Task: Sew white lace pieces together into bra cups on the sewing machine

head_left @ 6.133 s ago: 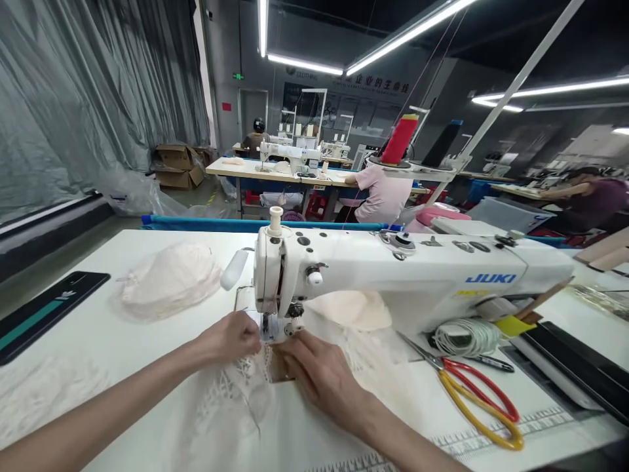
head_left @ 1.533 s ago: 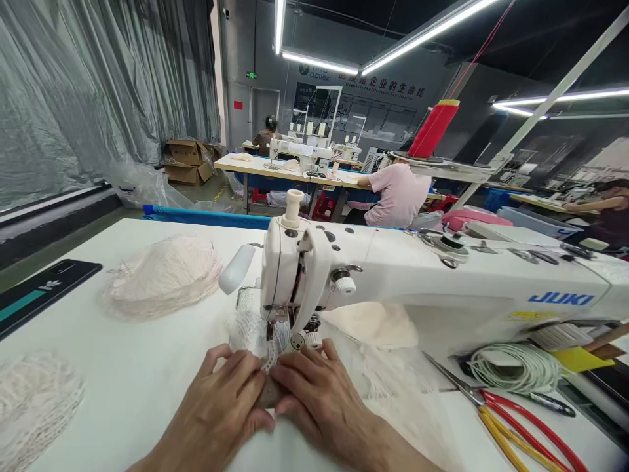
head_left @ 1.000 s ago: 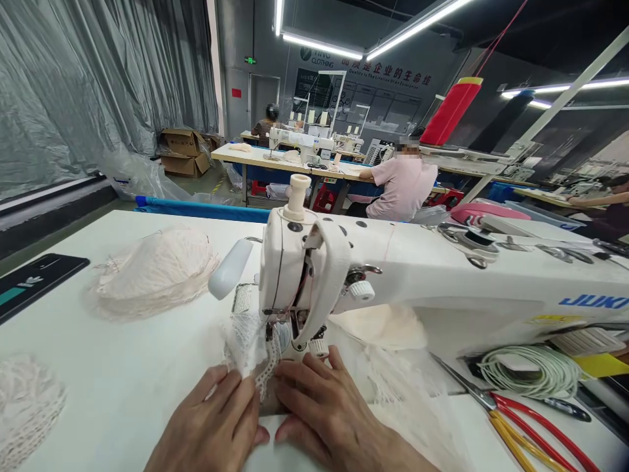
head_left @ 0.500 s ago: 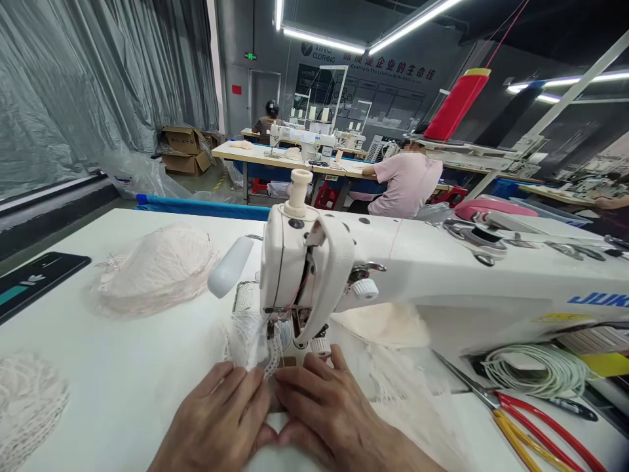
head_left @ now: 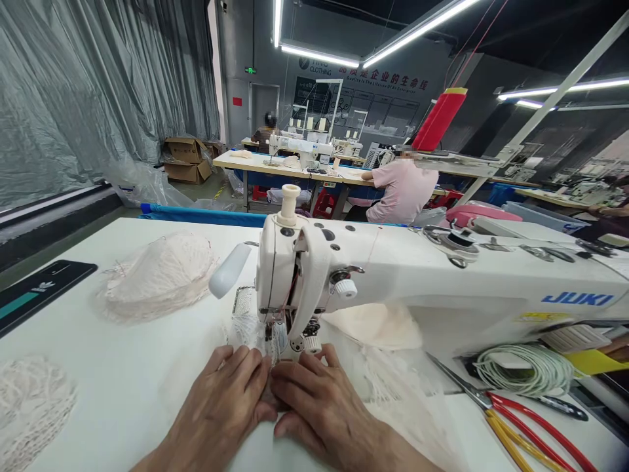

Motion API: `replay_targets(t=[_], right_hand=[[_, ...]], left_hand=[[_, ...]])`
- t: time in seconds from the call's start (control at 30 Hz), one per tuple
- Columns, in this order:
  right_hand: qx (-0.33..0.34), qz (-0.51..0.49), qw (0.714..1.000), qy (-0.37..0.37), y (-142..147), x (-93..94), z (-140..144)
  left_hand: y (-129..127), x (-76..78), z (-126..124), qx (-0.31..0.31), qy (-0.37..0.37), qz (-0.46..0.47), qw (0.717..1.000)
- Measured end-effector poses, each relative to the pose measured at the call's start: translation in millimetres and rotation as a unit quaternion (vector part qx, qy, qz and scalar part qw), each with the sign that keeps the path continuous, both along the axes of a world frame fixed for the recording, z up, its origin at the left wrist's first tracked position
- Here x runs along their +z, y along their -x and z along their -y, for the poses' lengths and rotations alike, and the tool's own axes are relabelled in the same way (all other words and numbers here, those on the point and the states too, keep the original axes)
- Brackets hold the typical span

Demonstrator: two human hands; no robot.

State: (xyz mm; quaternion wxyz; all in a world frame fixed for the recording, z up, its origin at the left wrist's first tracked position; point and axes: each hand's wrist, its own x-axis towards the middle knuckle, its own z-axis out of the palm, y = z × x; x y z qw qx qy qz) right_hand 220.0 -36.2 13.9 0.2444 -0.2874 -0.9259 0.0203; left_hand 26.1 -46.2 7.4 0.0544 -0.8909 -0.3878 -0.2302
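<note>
Both hands are in front of the white sewing machine point(head_left: 393, 269), close to its presser foot. My left hand point(head_left: 228, 393) has its fingers bent and pressed together on sheer white lace point(head_left: 246, 331), which runs under the needle area. Beside it, my right hand point(head_left: 319, 400) is curled over the near end of the same lace, with the fingertips of both hands almost touching. The fingers hide the lace beneath them. A pale cream fabric piece with lace point(head_left: 378, 326) lies to the right, under the machine arm.
Stacked lace pieces point(head_left: 162, 272) and another lace piece point(head_left: 34, 413) lie on the left, near a black phone-like box point(head_left: 44, 292). On the right are red-and-yellow-handled scissors point(head_left: 496, 406) and a coil of pale cord point(head_left: 523, 370). A person in pink point(head_left: 403, 187) sits beyond.
The camera view has shifted slightly. Both hands stay by the presser foot, and my thumbs have moved a little apart. Less lace shows between hands and needle.
</note>
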Motion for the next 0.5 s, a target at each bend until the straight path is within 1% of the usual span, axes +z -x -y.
replay_targets(t=[0.13, 0.33, 0.5], right_hand=[[-0.026, -0.004, 1.000, -0.016, 0.7, -1.5, -2.8], [-0.052, 0.006, 0.999, -0.010, 0.5, -8.9, -10.0], [-0.042, -0.023, 0.999, -0.022, -0.3, -10.2, -9.0]], left_hand=[[-1.0, -5.4, -2.9, 0.024, 0.025, 0.033, 0.999], [-1.8, -7.4, -11.4, 0.040, 0.005, 0.027, 0.999], [-2.6, -5.6, -7.6, 0.052, -0.018, 0.012, 0.998]])
